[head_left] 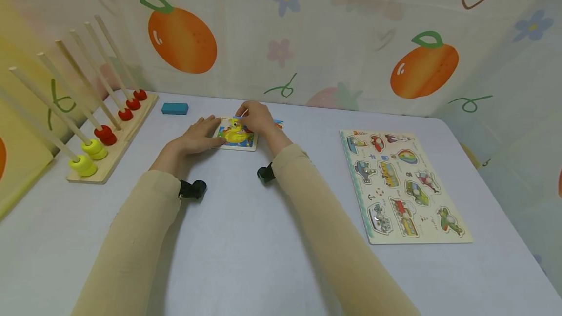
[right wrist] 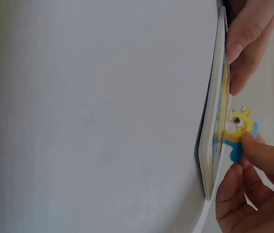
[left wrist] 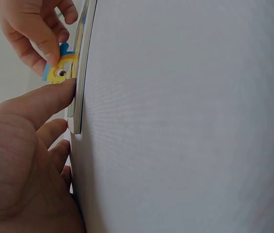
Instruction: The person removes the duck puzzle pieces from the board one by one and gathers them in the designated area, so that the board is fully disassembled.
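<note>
A small jigsaw tray [head_left: 247,148] with a yellow duck picture lies near the far side of the table. My left hand [head_left: 198,135] rests at its left side, fingers fairly straight, with the thumb over the front left part of the picture. Between thumb and fingers my right hand [head_left: 259,118] pinches a puzzle piece [right wrist: 238,125], yellow and blue with a printed eye. That piece stands upright at the upper part of the tray, its lower end right at the picture surface in both wrist views.
Another colourful piece [head_left: 278,124] lies just beyond the right wrist. A blue block [head_left: 174,108] sits behind the left hand. At the left stands a wooden peg rack [head_left: 131,133] with red and yellow beads; at the right lies a vehicle puzzle board [head_left: 386,199].
</note>
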{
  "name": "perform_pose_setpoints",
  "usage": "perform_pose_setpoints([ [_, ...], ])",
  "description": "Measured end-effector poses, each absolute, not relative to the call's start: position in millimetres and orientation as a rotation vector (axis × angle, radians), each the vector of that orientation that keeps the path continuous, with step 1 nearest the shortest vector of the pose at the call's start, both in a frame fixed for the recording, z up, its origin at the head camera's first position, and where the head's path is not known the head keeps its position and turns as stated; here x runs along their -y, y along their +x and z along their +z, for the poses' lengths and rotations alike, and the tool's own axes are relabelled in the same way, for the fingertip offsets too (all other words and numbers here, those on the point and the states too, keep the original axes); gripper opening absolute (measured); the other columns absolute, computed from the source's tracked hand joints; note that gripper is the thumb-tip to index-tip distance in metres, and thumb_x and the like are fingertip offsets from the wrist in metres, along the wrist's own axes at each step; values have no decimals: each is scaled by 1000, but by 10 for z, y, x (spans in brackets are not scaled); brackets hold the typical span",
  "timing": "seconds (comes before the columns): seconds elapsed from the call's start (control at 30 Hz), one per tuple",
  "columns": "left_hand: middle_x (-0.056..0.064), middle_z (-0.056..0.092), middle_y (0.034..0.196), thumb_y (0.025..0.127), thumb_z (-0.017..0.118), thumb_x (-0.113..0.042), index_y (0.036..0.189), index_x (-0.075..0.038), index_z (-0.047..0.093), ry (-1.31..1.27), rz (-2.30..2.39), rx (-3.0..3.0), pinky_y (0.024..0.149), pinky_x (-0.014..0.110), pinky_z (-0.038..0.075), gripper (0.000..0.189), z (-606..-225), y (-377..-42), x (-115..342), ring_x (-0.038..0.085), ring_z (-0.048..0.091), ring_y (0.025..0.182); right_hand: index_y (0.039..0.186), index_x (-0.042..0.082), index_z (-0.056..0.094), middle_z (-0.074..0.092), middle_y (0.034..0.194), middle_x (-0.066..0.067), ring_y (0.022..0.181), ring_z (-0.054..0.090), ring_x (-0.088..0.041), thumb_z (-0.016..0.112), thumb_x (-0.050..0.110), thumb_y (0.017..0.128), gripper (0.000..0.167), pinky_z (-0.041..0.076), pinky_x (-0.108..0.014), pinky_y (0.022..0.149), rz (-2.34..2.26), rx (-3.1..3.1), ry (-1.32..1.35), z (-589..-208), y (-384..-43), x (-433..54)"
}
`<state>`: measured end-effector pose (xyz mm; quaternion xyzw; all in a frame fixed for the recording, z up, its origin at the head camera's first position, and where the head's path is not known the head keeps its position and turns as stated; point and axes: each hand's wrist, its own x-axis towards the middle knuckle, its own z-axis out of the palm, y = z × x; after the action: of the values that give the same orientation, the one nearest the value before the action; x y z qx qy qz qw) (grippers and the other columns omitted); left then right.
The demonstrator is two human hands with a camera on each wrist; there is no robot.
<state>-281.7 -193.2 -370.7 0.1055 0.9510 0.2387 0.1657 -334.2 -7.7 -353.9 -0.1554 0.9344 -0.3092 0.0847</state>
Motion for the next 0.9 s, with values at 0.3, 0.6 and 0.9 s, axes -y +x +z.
perform_pose_setpoints([
  [0.3,26,2,166,99,49,-39,157,-1,12,291,680,-2700,122,67,-1,79,-3706,-2814,1935,50,-6,152,112,7,67,65,111,-10,94,62,-20,64,15,95,19,51,-23,74,-1181,-2686,-442,-3446,-3406,-162],
  [0.6,26,2,165,99,49,-35,157,0,12,310,691,-2711,123,65,-2,78,-3708,-2816,1928,49,-6,153,112,3,65,59,94,-6,87,71,-31,64,10,95,18,61,-34,77,-1283,-2614,-385,-3320,-3489,-557],
  [0.9,26,1,165,99,49,-36,157,0,12,297,681,-2712,123,66,-2,79,-3726,-2828,1920,50,-6,152,114,1,65,56,88,-4,65,63,-12,63,6,94,21,54,-18,62,-1276,-2599,-326,-3325,-3565,-963],
])
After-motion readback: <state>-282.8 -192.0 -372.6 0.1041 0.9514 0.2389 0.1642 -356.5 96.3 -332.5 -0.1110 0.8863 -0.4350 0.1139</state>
